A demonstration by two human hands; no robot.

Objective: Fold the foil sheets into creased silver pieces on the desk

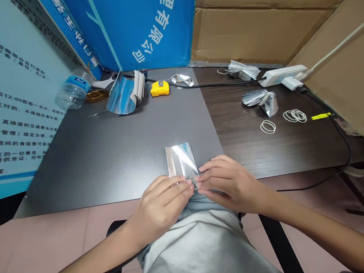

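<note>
A shiny silver foil piece (182, 160) lies flat at the front edge of the grey tabletop, with a pale strip along its left side. My left hand (164, 204) is closed on its lower left part, the fingers pressed together over the near edge. At the lower right corner, my right hand (226, 181) pinches the same foil. The fingertips of both hands nearly meet there, and they cover the foil's near edge.
A yellow tape measure (159, 88), a curled blue-silver sheet (121, 95) and a plastic bottle (75, 89) stand at the back. To the right are foil bundles (261, 99), white rubber bands (295, 116), a power strip (283, 75) and a black cable (344, 139). Cardboard walls (261, 27) rise behind.
</note>
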